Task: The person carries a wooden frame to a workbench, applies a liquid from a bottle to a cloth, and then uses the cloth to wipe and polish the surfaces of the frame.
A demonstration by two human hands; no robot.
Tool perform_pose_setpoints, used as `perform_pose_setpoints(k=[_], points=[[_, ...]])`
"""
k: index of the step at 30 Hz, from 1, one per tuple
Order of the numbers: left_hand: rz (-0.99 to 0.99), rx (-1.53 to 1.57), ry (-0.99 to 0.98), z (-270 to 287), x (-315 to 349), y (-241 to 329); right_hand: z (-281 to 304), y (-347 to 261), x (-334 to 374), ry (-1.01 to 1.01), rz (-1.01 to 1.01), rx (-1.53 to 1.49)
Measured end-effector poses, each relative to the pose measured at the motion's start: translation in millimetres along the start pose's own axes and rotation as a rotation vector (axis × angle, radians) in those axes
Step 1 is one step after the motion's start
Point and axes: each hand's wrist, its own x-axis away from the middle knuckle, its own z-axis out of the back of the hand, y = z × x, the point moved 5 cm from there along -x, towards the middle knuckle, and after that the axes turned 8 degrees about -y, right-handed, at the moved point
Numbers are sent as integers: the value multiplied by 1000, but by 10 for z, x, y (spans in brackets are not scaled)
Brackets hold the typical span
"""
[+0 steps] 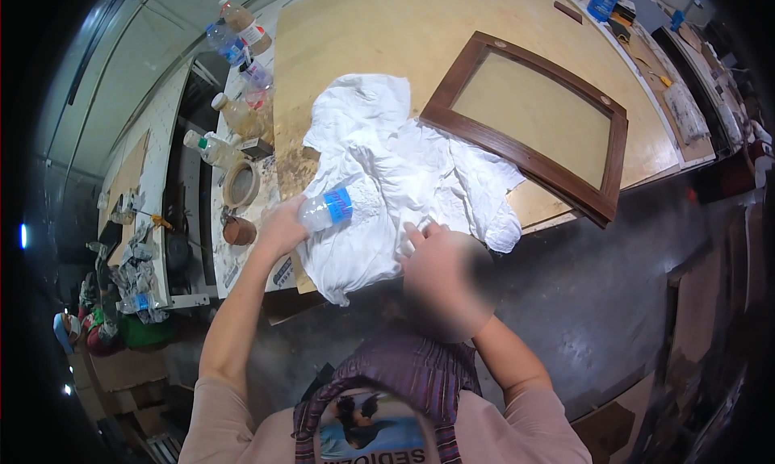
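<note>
My left hand (281, 228) is wrapped around the lower end of a clear plastic bottle with a blue label (327, 210). The bottle lies tilted sideways over a crumpled white cloth (367, 153), pointing to the right. At the cloth's near edge is my right hand (432, 258), its curled fingertips gripping the fabric; a blur covers much of this hand. Beyond it, a brown wooden frame with a pale panel (525, 117) rests at an angle on the board, overlapping the cloth's right part.
A large tan board (355, 28) covers the workbench. Along its left side stand several bottles (240, 117), a tape roll (240, 183) and a small brown jar (239, 231). A blue can (604, 0) is at the far right. Grey floor (557, 278) lies past the near edge.
</note>
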Motion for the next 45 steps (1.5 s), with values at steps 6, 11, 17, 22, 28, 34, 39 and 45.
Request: perform_pose_setpoints(k=[6,11,17,22,28,34,39,45], points=[[-146,111,66,10,-49,-11,-590,240,-156,158,32,-44],[-89,-24,48,0,-16,-54,-658,154,-187,50,-30,-40],[-101,-68,65,27,-49,9,-680,201,-227,-39,-58,-141],[-127,-133,104,71,-38,74,-915,303,-270,-199,-61,-306],[-112,-178,88,107,-56,105,-696,402,-292,180,-7,-343],[-116,-161,102,90,-70,39,5,460,-425,426,-128,-1137],[-103,-212,97,132,-19,140,-160,519,-412,459,-83,-1054],[-156,-198,95,186,-4,141,-173,465,-413,423,-64,-1078]])
